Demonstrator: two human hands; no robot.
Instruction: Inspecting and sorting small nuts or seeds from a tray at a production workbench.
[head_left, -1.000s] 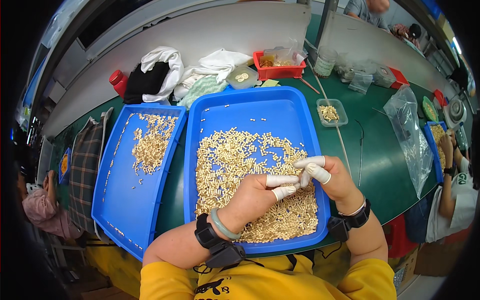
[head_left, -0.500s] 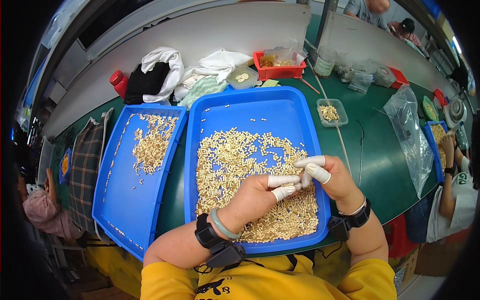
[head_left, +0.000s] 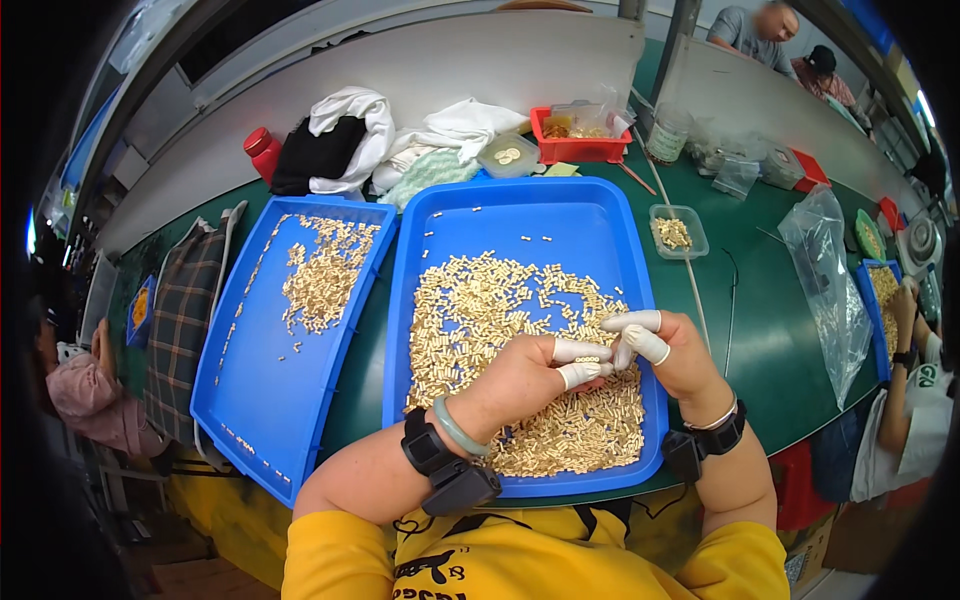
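Above a blue tray (head_left: pixel 580 212) full of small gold-coloured metal cylinders (head_left: pixel 470 310), my two hands meet near its right side. My left hand (head_left: pixel 520 385), fingertips in white finger covers, pinches a short row of the small metal cylinders (head_left: pixel 588 360) between thumb and fingers, ends showing. My right hand (head_left: pixel 678 355), its fingertips covered the same way, has thumb and fingers closed at the right end of that row. Whether a cylinder sits between the right fingertips is too small to make out.
A second blue tray (head_left: pixel 265 375) with fewer cylinders lies tilted at left. A clear plastic box (head_left: pixel 679 232) of cylinders stands at right, near a plastic bag (head_left: pixel 825 290). Behind are a red bin (head_left: pixel 583 150), cloths (head_left: pixel 440 140) and a red bottle (head_left: pixel 262 152). Other people sit around.
The whole view has shifted slightly, so the trays appear a little farther right. My hands stay together over the tray; the row of cylinders now shows more plainly between the left fingertips.
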